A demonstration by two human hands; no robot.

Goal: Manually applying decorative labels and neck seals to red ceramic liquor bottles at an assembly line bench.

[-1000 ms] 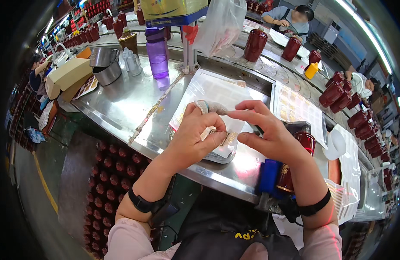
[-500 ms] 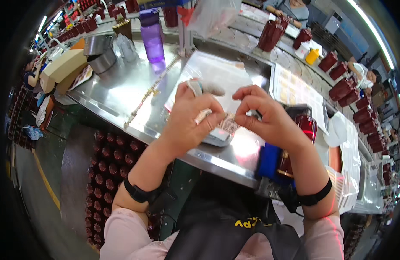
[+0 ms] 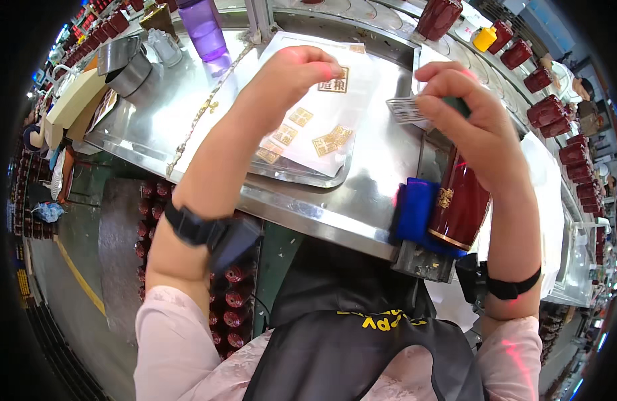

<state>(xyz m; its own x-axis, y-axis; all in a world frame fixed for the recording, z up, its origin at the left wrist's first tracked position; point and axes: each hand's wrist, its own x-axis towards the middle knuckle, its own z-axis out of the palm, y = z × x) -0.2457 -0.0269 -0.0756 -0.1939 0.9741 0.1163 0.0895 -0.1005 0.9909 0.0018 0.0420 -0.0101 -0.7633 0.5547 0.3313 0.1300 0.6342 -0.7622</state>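
Pinching grey label, gold stickers on sheet

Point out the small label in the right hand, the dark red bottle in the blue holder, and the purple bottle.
small label (image 3: 403, 110), head view, on its printed face.
dark red bottle (image 3: 460, 204), head view, on its body.
purple bottle (image 3: 205, 30), head view, on its side wall.

Small label and dark red bottle, right side

A pale printed label is pinched flat just above the glossy dark red bottle, which is propped upright in a blue holder.
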